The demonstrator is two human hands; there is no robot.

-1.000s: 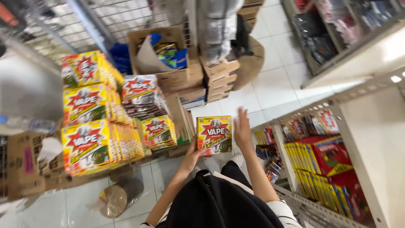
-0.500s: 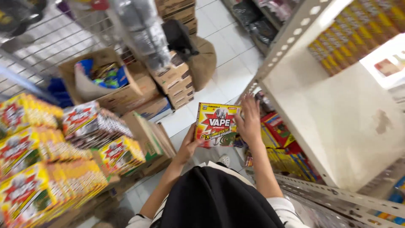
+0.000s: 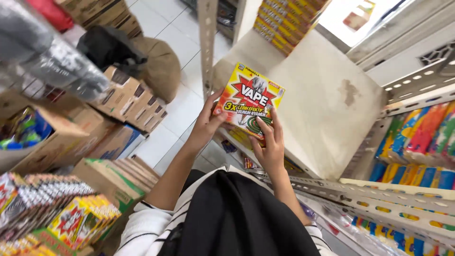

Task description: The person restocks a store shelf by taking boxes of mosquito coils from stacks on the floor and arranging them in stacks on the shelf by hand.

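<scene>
I hold a flat yellow-and-red box (image 3: 249, 100) with a coil picture on it, raised in front of a white metal shelf (image 3: 313, 99). My left hand (image 3: 207, 124) grips its left edge. My right hand (image 3: 270, 145) supports its lower right corner, fingers spread up the front. The shelf board behind the box is bare and stained. Further back on that shelf stands a row of the same yellow boxes (image 3: 284, 19).
Stacks of matching yellow-and-red boxes (image 3: 80, 218) sit at lower left beside open cardboard cartons (image 3: 123, 99). A brown sack (image 3: 161, 66) lies on the white tiled floor. Colourful packets (image 3: 417, 137) fill shelves at right. Perforated shelf rails (image 3: 379, 199) cross below.
Both hands have lifted the box up from near the floor stacks to the level of the white shelf. The view has swung right, towards the shelving.
</scene>
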